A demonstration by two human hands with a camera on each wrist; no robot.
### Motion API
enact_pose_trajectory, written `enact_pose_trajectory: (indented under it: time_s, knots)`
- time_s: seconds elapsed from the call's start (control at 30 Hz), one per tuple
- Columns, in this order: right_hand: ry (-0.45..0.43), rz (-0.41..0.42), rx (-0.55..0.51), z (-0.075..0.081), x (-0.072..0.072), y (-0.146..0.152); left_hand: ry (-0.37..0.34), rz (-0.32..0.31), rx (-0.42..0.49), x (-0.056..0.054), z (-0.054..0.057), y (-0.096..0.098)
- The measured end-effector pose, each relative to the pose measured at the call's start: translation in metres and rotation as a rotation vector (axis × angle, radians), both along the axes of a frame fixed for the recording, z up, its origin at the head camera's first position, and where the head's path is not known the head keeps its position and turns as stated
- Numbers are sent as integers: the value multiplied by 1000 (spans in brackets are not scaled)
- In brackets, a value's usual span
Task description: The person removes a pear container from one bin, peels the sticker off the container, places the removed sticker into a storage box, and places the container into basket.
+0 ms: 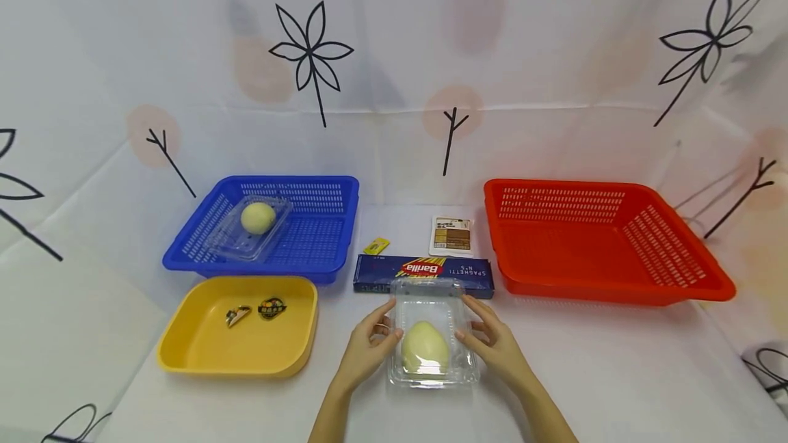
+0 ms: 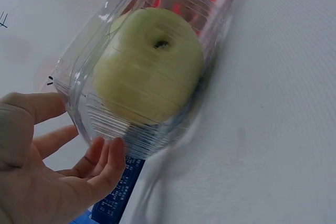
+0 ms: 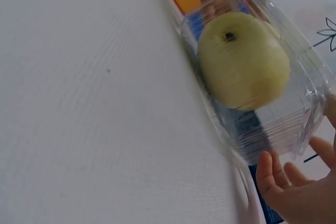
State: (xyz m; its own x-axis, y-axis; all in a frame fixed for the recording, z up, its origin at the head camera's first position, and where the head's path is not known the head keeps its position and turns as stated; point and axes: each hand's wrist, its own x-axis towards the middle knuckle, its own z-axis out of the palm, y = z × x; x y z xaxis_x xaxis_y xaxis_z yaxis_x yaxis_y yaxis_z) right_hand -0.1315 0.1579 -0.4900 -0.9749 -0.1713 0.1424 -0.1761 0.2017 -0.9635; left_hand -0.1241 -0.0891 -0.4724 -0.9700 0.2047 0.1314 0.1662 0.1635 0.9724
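Both hands hold a clear plastic clamshell box (image 1: 427,310) low over the near middle of the table. A pale yellow-green pear (image 1: 425,351) lies inside it, and its dark-centred hollow shows through the plastic in the left wrist view. My left hand (image 1: 363,354) grips the box's left edge with thumb and fingers, while the right hand (image 1: 498,354) grips the opposite edge. Behind the box, partly covered by it, lies a dark blue Barilla spaghetti box (image 1: 382,273). In the right wrist view the fingertips (image 3: 266,169) touch the plastic near the box's end.
At the back left, a blue basket (image 1: 314,238) contains another clear box (image 1: 230,241) with a pale round fruit (image 1: 258,218). A yellow tray (image 1: 209,340) before it bears two small labels. A red basket (image 1: 566,251) stands right. Behind the spaghetti box lie a small yellow packet (image 1: 376,246) and a brown-white sachet (image 1: 451,236).
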Motion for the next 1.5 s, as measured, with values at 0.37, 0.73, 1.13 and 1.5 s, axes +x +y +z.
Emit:
enact_pose_trajectory:
  time_s: [0.37,0.73,1.13,1.5]
  knots:
    - [-215,82,-32,13,16,6,-87,-172,-3,5,1,-13]
    - [-95,130,-155,19,21,4,20,-190,162,9,3,-17]
    - [61,286,-242,54,1,-6,351,-166,280,3,32,-33]
    - [50,273,-170,75,-17,-23,412,-125,273,-7,52,-53]
